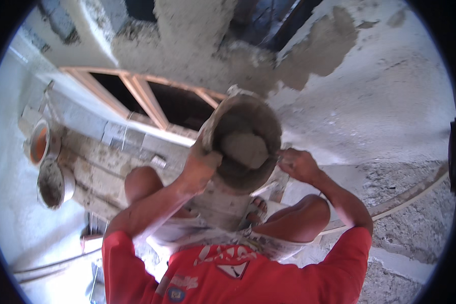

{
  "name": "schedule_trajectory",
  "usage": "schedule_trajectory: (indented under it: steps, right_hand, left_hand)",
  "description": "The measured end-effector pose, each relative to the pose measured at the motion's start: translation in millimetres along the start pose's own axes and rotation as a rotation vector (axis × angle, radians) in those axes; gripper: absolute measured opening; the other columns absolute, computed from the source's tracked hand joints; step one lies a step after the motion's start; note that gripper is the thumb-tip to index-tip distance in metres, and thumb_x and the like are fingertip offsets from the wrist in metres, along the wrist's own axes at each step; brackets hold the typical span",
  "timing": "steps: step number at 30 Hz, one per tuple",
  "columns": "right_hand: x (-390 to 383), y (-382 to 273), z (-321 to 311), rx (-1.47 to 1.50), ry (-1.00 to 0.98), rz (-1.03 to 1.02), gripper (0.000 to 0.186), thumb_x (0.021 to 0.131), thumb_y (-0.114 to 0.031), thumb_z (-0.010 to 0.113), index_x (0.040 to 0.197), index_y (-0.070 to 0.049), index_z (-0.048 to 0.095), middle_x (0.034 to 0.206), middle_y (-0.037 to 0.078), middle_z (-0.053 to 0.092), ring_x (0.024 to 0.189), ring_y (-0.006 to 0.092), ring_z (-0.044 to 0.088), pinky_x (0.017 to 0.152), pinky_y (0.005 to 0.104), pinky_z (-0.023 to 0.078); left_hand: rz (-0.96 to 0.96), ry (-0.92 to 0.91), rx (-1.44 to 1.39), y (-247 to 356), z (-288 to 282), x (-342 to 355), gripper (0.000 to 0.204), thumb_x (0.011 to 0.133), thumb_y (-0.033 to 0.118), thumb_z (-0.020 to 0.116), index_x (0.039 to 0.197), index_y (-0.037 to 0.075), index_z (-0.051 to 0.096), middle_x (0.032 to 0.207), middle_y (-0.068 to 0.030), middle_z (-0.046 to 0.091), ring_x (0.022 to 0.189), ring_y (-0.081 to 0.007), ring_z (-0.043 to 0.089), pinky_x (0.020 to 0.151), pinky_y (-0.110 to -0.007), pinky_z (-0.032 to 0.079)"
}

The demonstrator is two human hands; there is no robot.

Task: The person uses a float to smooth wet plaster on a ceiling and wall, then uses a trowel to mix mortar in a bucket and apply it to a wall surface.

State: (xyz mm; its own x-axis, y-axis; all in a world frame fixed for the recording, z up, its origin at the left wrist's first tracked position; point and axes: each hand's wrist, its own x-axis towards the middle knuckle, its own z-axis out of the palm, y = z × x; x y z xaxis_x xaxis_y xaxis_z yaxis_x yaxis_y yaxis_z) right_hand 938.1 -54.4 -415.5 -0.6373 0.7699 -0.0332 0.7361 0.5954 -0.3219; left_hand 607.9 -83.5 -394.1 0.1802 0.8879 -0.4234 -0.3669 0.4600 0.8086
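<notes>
Gripping bucket (265,119) with curled left hand (202,164), bending right hand (299,164) at right side, hold unclear; best keeping level.

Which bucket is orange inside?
The upper bucket of the pair at far left. Its lower neighbour and the held bucket, between left hand and right hand, look greyish inside.

The person shows 2 hands, 1 left hand (201,166) and 1 right hand (298,165), plus 2 bare knees, 1 sandalled foot (258,210) and 1 red shirt (289,281). Between the hands is 1 bucket (267,117) with 1 grey mass (244,149) inside. Also visible: 1 orange-lined container (39,147), 1 grey-lined container (51,185), and 1 wooden frame (144,101) with at least 2 dark openings.
</notes>
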Motion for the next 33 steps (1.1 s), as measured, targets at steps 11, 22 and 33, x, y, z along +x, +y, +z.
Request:
schedule_trajectory:
  steps: [11, 22, 33]
  right_hand:
    - [8, -100, -236, 0.046, 0.051, 0.203, 0.035, 0.071, -0.008, 0.079, 0.100, -0.003, 0.061, 0.087, 0.010, 0.064, 0.078, 0.0278, 0.066, 0.070, 0.0370, 0.053]
    - [12, -95, -331, 0.063, 0.244, 0.235, 0.048, 0.084, -0.037, 0.070, 0.115, -0.001, 0.066, 0.075, 0.005, 0.063, 0.058, 0.0147, 0.057, 0.057, 0.0293, 0.048]
    - [-15, -103, -322, -0.135, 0.541, 0.257, 0.038, 0.086, -0.030, 0.070, 0.116, -0.006, 0.066, 0.092, 0.007, 0.067, 0.065, 0.0135, 0.059, 0.061, 0.0301, 0.052]
  left_hand:
    - [0.059, 0.046, 0.098, -5, 4, 3, 0.042, 0.075, 0.003, 0.056, 0.116, -0.008, 0.056, 0.086, -0.0070, 0.061, 0.063, -0.0125, 0.058, 0.045, -0.024, 0.043]
    - [0.080, -0.051, 0.055, -7, 4, 1, 0.055, 0.072, -0.003, 0.051, 0.127, -0.003, 0.050, 0.105, -0.0118, 0.062, 0.077, -0.0163, 0.062, 0.052, -0.025, 0.049]
    - [0.040, -0.028, 0.001, -26, -2, 8, 0.061, 0.071, -0.005, 0.051, 0.131, -0.004, 0.047, 0.113, -0.0127, 0.061, 0.091, -0.0193, 0.062, 0.074, -0.030, 0.053]
